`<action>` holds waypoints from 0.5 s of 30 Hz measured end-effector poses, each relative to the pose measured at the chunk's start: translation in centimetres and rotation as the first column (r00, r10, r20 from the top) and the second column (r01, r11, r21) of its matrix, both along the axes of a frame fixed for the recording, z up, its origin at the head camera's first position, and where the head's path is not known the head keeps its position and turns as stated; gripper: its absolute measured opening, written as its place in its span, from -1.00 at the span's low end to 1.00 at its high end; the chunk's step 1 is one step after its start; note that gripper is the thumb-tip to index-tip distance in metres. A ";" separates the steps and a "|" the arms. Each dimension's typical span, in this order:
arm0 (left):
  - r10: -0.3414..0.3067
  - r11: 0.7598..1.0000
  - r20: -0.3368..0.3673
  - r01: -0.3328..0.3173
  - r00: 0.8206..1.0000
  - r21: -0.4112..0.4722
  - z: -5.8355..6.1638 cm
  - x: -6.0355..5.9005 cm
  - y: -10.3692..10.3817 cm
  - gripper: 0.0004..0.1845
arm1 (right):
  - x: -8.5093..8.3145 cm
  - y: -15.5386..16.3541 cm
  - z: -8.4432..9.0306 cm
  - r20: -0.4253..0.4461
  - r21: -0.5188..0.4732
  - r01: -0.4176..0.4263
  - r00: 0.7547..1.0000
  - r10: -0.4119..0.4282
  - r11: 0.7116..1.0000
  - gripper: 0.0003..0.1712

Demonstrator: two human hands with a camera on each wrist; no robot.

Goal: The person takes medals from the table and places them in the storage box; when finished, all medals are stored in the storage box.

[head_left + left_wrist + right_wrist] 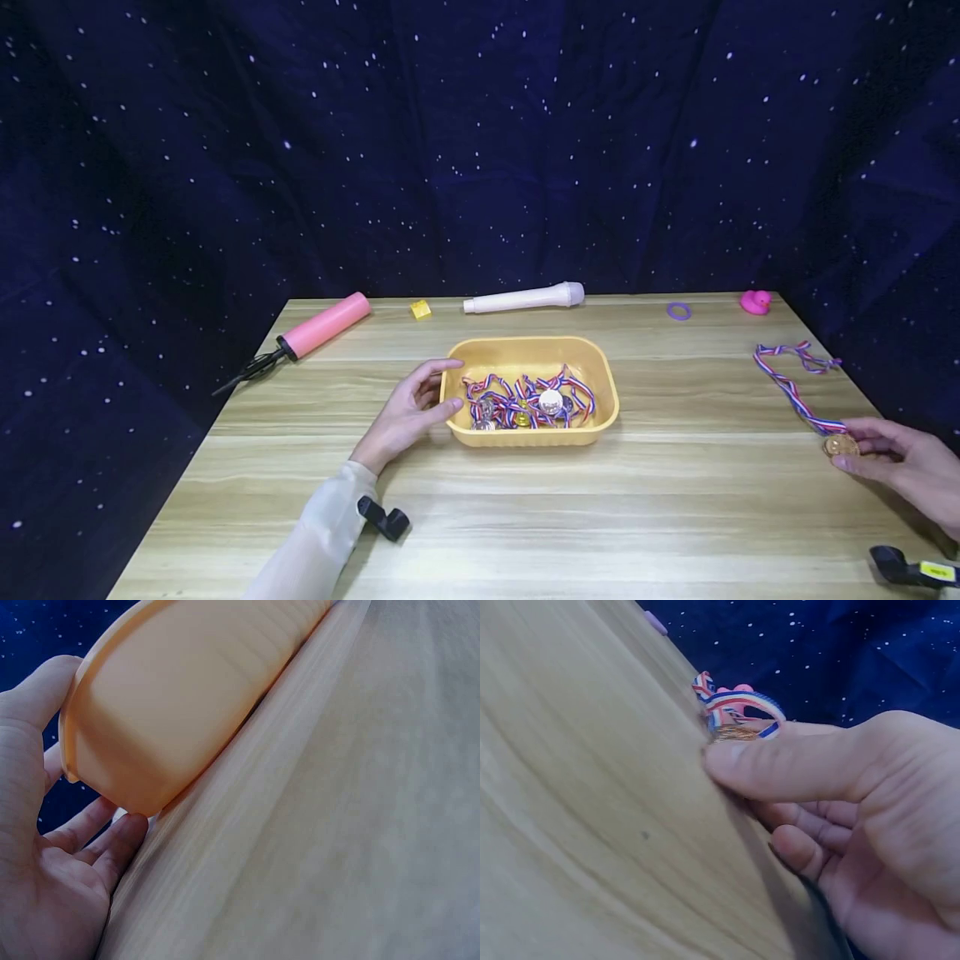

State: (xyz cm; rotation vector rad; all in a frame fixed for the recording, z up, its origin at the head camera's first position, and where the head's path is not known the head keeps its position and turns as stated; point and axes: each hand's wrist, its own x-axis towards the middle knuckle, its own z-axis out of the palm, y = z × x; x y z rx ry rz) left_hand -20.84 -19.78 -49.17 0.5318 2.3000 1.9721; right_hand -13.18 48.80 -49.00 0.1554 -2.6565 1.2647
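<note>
My left hand (399, 417) holds the left end of a yellow plastic basin (534, 437), thumb and fingers at its rim. In the left wrist view the thumb lies over the rim and fingertips touch the lower side of the basin (157, 705). Several medals (551, 402), silver and gold, lie inside among tangled red, white and blue ribbons (491, 386). At the table's right side my right hand (911, 467) pinches a gold medal (841, 445) between thumb and fingers. Its striped ribbon (787, 387) trails away across the table.
Along the wooden table's (600, 533) back edge lie a pink balloon pump (327, 325), a yellow block (421, 309), a white toy microphone (523, 298), a purple ring (678, 311) and a pink rubber duck (755, 302). A dark starry curtain (480, 150) hangs behind.
</note>
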 end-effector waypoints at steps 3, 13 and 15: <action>0.002 1.000 -0.001 -0.002 1.000 0.004 0.0 -0.1 0.0 -0.35 | -0.3 -0.4 0.2 -0.039 -0.061 -0.003 0.999 0.001 0.998 -0.45; -0.002 1.000 -0.003 0.002 1.000 0.009 0.3 0.1 0.1 -0.35 | -0.7 -2.4 0.8 -0.101 -0.040 0.070 0.992 -0.073 0.997 -0.79; -0.005 1.000 -0.001 0.005 1.000 0.008 0.2 0.1 0.1 -0.35 | -0.7 -3.1 1.2 -0.086 -0.064 0.080 0.993 -0.085 0.995 -0.83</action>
